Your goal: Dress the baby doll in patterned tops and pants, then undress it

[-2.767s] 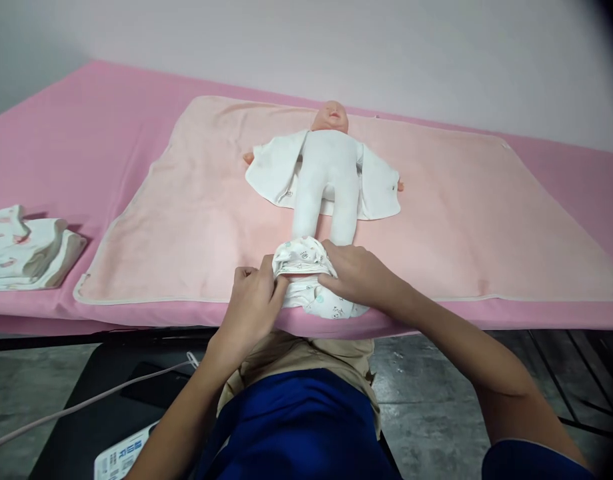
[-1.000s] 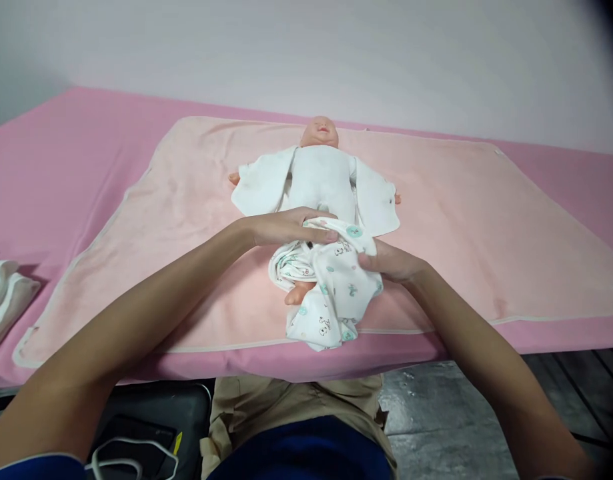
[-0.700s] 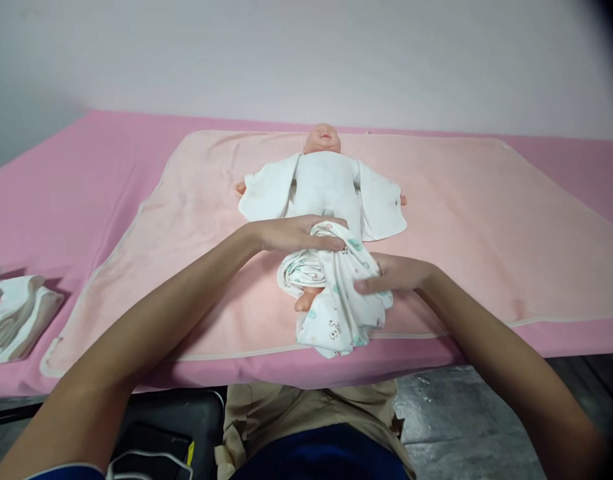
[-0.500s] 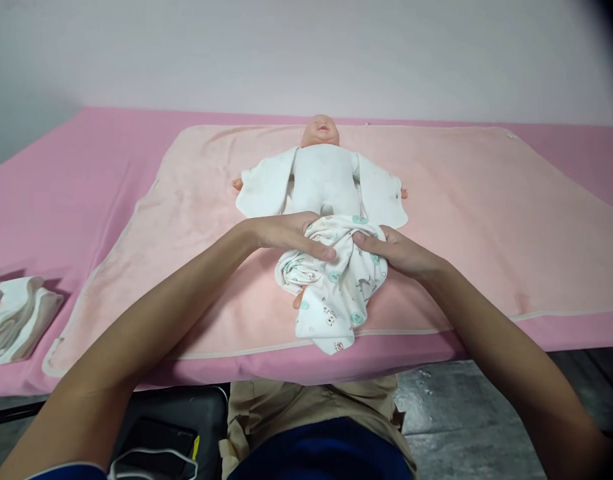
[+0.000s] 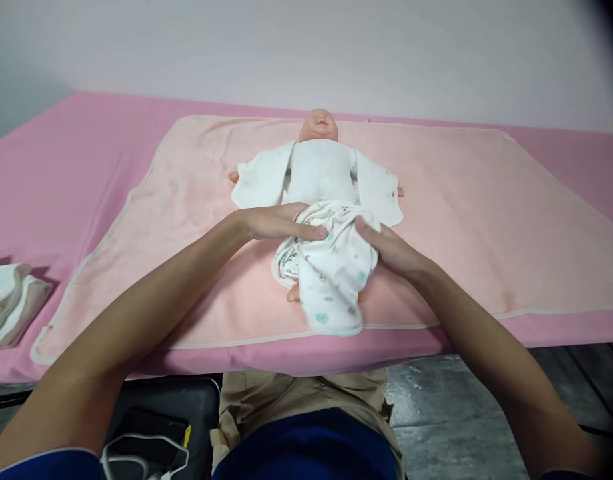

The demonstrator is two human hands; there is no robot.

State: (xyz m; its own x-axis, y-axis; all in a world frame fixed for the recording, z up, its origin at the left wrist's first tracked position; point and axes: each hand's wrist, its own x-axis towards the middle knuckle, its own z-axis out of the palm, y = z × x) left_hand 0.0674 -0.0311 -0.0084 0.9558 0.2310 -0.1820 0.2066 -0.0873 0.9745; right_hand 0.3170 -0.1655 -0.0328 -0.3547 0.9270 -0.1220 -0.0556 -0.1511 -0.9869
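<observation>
A baby doll (image 5: pixel 320 167) in an opened white top lies on its back, head toward the wall, arms spread. Over its legs is a bunched white baby garment (image 5: pixel 339 267) with green and brown prints; the doll's foot (image 5: pixel 294 293) shows beneath its left side. My left hand (image 5: pixel 291 223) grips the upper left of the garment, thumb on top and fingers hidden under the cloth. On the opposite side my right hand (image 5: pixel 386 247) pinches the garment's upper right, its thumb pressed on the fabric.
A peach blanket (image 5: pixel 486 220) is spread under the doll on a pink-covered table (image 5: pixel 86 147). Folded white cloths (image 5: pixel 13 303) lie at the left edge. Below, a dark chair (image 5: pixel 136 407) holds a black item and a white cable.
The garment's hanging end has shifted up and flattened out over the legs, showing more of the doll's foot. Both hands keep their hold and have moved slightly. The view has tilted a little.
</observation>
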